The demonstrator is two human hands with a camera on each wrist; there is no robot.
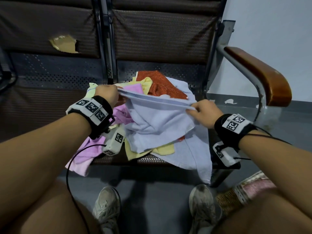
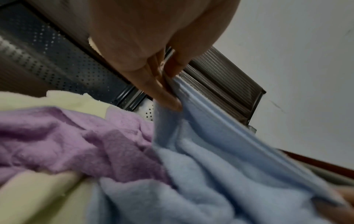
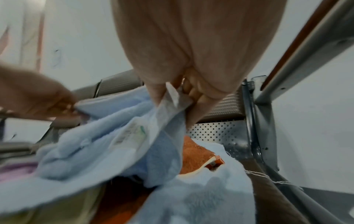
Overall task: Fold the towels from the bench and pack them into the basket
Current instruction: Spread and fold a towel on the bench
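Towels lie heaped on the bench seat (image 1: 177, 73), and both hands are at one of them; the left hand (image 1: 107, 96) pinches one end of the light blue towel's (image 1: 157, 119) upper hem between thumb and fingertips, and the right hand (image 1: 205, 111) pinches the other end the same way, so the hem runs taut between them above the pile; the rest of that towel sags down onto the heap. Around and under it sit an orange towel (image 1: 160, 85) toward the backrest, yellow towels (image 1: 146, 83) poking out at several edges, a pink towel (image 1: 84, 154) spilling over the front of the seat on the left, and a second light blue towel (image 1: 199, 154) hanging over the front edge on the right. A wooden armrest (image 1: 260, 73) closes the bench's right side; the neighbouring backrest has a torn patch (image 1: 65, 44). On the floor by the right shoe (image 1: 202, 205) stands the basket (image 1: 226, 201), partly hidden by the right forearm, with something pink inside it.
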